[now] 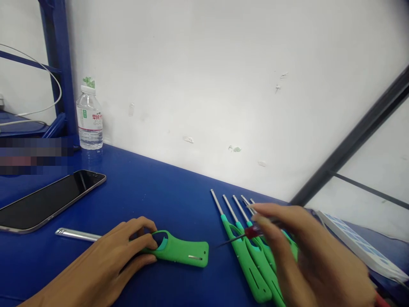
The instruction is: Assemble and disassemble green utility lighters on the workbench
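A green long-nosed lighter lies flat on the blue table, its metal tube pointing left. My left hand is closed around it near the trigger opening, with the fingers pressing on the teal trigger area. In my right hand is a small screwdriver with a red translucent handle, pinched between thumb and fingers. Its thin tip points left, just short of the lighter's butt end, apart from it. Several more green lighters lie side by side beneath and beside my right hand, which partly hides them.
A black phone lies at the left of the blue table. Behind it stands a water bottle against the white wall. A white power strip is at the right, near a dark slanted frame bar.
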`<action>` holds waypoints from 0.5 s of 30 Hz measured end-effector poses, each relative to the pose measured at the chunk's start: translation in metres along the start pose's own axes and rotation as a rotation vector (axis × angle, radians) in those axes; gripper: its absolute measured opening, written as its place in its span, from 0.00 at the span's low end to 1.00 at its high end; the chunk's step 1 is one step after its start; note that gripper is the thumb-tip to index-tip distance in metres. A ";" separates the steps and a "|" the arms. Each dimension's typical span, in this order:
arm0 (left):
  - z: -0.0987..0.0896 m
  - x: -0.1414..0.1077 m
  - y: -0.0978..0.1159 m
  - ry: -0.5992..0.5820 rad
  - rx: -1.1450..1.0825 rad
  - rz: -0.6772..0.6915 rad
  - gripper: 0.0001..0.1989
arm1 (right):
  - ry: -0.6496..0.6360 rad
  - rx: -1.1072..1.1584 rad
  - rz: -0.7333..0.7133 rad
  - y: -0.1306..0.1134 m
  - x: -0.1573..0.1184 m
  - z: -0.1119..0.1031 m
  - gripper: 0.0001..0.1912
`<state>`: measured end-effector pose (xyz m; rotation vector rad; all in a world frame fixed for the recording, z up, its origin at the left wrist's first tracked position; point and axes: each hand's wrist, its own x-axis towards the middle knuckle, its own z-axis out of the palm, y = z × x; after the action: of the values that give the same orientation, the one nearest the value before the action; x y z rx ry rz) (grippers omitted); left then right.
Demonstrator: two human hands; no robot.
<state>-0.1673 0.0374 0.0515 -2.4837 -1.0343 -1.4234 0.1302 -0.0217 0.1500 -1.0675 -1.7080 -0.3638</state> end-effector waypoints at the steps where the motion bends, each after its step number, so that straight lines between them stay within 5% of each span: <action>1: 0.000 0.001 0.000 -0.001 0.003 0.007 0.28 | -0.106 0.015 -0.061 0.003 0.002 -0.001 0.11; 5: 0.000 0.002 0.000 0.016 0.002 0.012 0.27 | -0.350 0.038 -0.196 0.013 0.009 0.001 0.13; 15: 0.001 0.000 -0.001 -0.012 -0.008 0.014 0.26 | -0.472 0.064 -0.194 0.019 0.006 0.010 0.13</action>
<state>-0.1676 0.0382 0.0505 -2.5032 -1.0130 -1.4125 0.1392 -0.0016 0.1465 -0.9941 -2.2370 -0.1829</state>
